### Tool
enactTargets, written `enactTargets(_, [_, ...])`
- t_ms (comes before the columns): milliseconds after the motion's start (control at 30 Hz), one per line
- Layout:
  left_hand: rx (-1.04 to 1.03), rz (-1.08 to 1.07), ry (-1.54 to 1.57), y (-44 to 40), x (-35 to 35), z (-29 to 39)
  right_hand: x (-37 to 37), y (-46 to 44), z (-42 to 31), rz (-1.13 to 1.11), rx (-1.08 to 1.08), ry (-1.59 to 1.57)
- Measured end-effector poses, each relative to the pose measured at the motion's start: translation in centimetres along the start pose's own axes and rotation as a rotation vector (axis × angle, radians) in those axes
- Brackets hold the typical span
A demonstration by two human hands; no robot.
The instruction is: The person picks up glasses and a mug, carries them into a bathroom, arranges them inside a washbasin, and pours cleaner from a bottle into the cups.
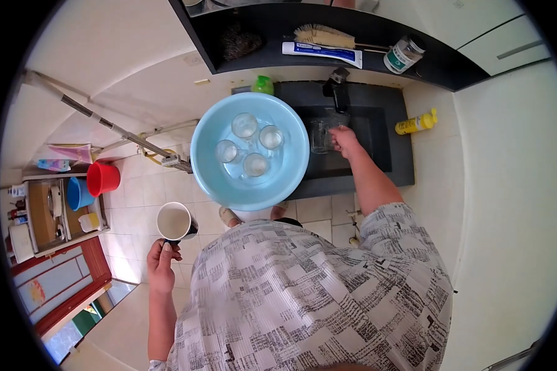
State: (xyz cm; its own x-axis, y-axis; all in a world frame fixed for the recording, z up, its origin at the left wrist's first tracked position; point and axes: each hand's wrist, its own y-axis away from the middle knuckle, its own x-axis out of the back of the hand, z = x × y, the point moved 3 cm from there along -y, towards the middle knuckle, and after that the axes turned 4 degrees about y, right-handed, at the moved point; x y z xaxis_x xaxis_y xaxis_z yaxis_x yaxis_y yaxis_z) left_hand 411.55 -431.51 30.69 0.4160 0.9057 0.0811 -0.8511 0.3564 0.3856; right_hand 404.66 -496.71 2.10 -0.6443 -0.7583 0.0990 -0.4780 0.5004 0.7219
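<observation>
The dark bench (404,151) is the largest thing about the right grip (343,140), framing it on every side. Left of that grip, and beyond the left grip (161,263), is the pale blue basin (202,170), overlapping the bench's near left part in this view. The sink (377,139) lies directly under the right grip, with the black faucet (336,93) just past the fingers.

The white-lined mug (173,221) is just ahead of the left grip, which is closed on its handle side; its mouth faces up toward the head, well apart from the basin. At the right grip's fingertips, on their left, is a clear glass vessel (320,137) in the sink. The fingers are curled at its edge; whether they have closed on it, I cannot tell. Four clear glasses (246,125) sit in the basin, left of the right grip.

The step in hand looks like handling the vessel at the sink while the mug is held aside. Moving the vessel would call for a firm hold on its smooth wall and clearance from the faucet; the left grip need only keep the mug steady.
</observation>
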Motion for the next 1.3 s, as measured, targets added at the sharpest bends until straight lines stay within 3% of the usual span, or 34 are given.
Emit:
enactTargets(167, [-0.007, -0.017, -0.008, 0.0, -0.9, 0.7, 1.9, -3.5, 0.5, 0.007, -0.079, 0.000])
enactTargets(300, [-0.010, -0.022, -0.037, -0.1, -1.4, 1.3, 1.4, -4.5, -2.2, 0.027, -0.150, 0.428])
enactTargets(433, [0.001, -0.025, -0.057, 0.0, -1.9, 1.7, 0.9, -5.8, -3.5, -0.011, -0.253, 0.463])
enactTargets(567, [0.003, -0.040, -0.041, 0.0, -1.7, 1.1, 1.5, -4.2, -3.8, -0.040, -0.190, 0.757])
enactTargets(600, [0.002, -0.042, -0.038, -0.1, -1.6, 0.9, 1.6, -3.4, -4.3, -0.040, -0.177, 0.847])
enactTargets(700, [0.015, -0.057, -0.032, -0.6, -1.5, 0.6, 1.2, -2.8, -6.2, -0.106, 0.009, 1.552])
enactTargets(800, [0.042, -0.086, -0.012, -1.6, -1.6, 0.2, 3.3, -6.4, -5.0, -0.110, 0.087, 1.928])
enactTargets(900, [0.024, -0.139, -0.043, -2.9, -1.9, 0.2, 3.7, -3.4, -6.9, -0.101, -0.067, 1.907])
enactTargets(1067, [0.025, -0.372, -0.108, -6.7, -6.9, 1.8, 7.3, 0.0, -8.4, -0.003, 0.023, 1.795])
enactTargets(1200, [0.080, -0.650, -0.064, -11.3, -17.4, 3.5, 12.2, 0.4, -7.3, 0.070, 0.226, 1.790])
enactTargets(1300, [0.239, -0.771, -0.033, -14.4, -28.3, 3.1, 15.2, 3.9, -7.3, 0.286, 0.332, 1.645])
